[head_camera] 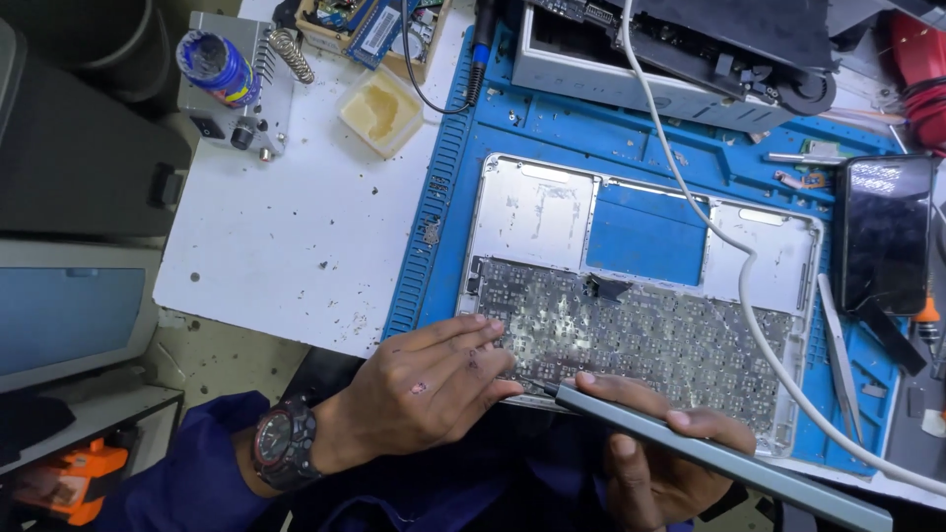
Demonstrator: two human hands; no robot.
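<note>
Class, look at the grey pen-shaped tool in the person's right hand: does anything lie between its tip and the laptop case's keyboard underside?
Nothing visible does. The grey pen-shaped tool in the right hand has its tip at the near edge of the silver laptop case, beside the left hand. The white cable crosses further right.

A silver laptop shell [641, 286] lies open-side up on the blue mat, a grey electric screwdriver [709, 453] angled over its near edge.

Left hand [434, 379] lies flat, palm down, fingers together and pointing toward two o'clock, wrist bent, a dark blue sleeve on the forearm. Right hand [650, 448] comes in from six o'clock, palm half up, fingers curled in a closed grip, thumb lying on top.
</note>
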